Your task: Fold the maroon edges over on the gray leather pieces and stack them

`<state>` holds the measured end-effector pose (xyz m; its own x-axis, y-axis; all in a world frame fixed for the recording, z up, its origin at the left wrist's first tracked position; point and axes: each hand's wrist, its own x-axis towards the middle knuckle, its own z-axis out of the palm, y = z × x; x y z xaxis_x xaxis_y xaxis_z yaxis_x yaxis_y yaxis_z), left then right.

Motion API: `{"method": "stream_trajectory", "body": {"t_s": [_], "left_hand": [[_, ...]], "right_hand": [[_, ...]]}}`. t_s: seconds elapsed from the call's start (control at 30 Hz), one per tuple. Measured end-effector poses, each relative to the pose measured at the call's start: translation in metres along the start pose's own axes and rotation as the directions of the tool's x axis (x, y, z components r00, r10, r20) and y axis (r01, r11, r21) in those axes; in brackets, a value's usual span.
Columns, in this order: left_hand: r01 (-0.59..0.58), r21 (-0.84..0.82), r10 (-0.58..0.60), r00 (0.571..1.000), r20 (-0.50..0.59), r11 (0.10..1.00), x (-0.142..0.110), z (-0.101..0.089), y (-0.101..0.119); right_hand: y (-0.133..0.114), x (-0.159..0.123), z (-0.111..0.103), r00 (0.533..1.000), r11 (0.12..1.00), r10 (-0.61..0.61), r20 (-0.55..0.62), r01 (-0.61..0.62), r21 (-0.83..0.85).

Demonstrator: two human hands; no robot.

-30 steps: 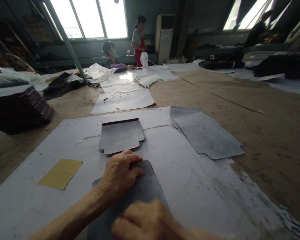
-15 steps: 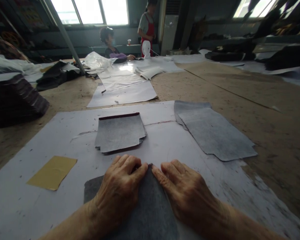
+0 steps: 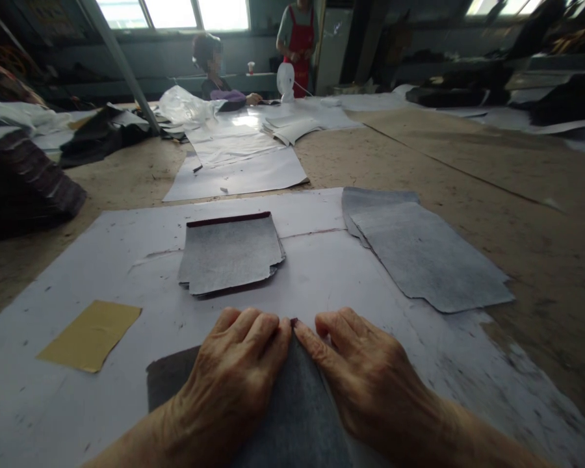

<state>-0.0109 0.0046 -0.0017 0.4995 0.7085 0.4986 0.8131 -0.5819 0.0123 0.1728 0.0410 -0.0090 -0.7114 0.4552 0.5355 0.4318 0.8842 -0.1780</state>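
Directly before me lies a grey sheet piece [image 3: 302, 403], its front part running out of the bottom of the view. My left hand [image 3: 241, 370] covers its left side, fingers curled and thumb at the far edge. My right hand [image 3: 370, 370] grips the same edge from the right, fingers bent and thumb tip close to the left one. Between the thumbs shows a small dark red bit of the edge. Farther off sits a small stack of grey cut pieces [image 3: 231, 253] with a dark red folded strip along its far edge. Other grey pieces [image 3: 429, 253] overlap at the right.
White paper [image 3: 102, 260] covers the brown table [image 3: 400, 156] under the pieces. A yellowish paper piece [image 3: 91, 335] lies left. A tall dark stack [image 3: 24, 182] stands at far left, near a slanted pole [image 3: 121, 65]. Two people, a small white fan [image 3: 286, 81] and paper sheets are beyond.
My view has tilted down and shifted slightly. The left corner of the grey piece shows farther out to the left, and my left fingers have drawn closer together at the edge.
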Motion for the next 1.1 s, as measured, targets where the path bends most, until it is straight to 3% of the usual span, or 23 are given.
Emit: {"method": "stream_trajectory", "body": {"t_s": [0.37,0.73,1.1], "left_hand": [[-0.063,0.057,0.063,0.998,0.009,0.996,0.0013,-0.0023,0.0019],[-0.075,0.011,0.075,0.997,0.001,0.997,0.0020,-0.0024,0.0009],[-0.087,0.029,0.087,0.996,-0.003,0.996,0.0005,-0.0016,0.0009]], "right_hand": [[0.0064,-0.0016,-0.0029,0.979,0.964,0.188,-0.073,-0.170,0.203],[0.0016,-0.0007,-0.0044,0.997,0.996,0.056,-0.053,-0.052,0.074],[0.0013,0.0008,-0.0033,0.988,0.983,0.119,-0.096,-0.104,0.152]]}}
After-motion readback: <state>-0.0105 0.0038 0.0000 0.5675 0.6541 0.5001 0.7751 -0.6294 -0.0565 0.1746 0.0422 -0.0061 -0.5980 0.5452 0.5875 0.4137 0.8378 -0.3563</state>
